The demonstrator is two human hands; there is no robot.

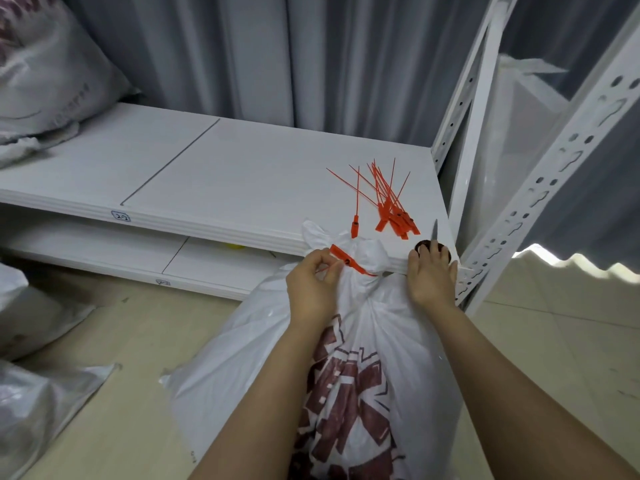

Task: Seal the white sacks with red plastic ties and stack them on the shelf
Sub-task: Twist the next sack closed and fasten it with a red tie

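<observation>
1. At the front edge of the shelf (207, 168), near its right corner, a white sack (270, 341) with dark red print stands on the floor. It leans against the edge, and its gathered neck reaches just above the board.
2. A red tie (349, 263) is looped round the sack's neck, with its flat tag end pointing up and to the left.
3. The left hand (311, 289) is closed in a pinch: thumb and forefinger hold the tie's thin tail just left of the neck.
4. The right hand (431, 282) is at the shelf's front right corner, its fingers curled onto the dark handles of the scissors (424, 243). The blade points toward the back of the shelf.
5. Spare ties (391, 209) lie in a loose heap on the shelf near the front right corner, tags toward the front edge and tails fanning toward the back.
6. A lone tie (355, 225) lies just left of the heap, its tag at the front edge behind the sack's neck.
7. A second sack (41, 81) rests at the shelf's back left corner.
8. A small label (120, 215) is stuck on the shelf's front edge, left of the middle.
9. A lower shelf (104, 247) sits underneath, with something yellow on it, mostly hidden.
10. A white perforated post (554, 168) rises at the shelf's right end, and a grey curtain (277, 46) hangs behind.
11. More sacks (34, 393) lie on the floor at the left.
</observation>
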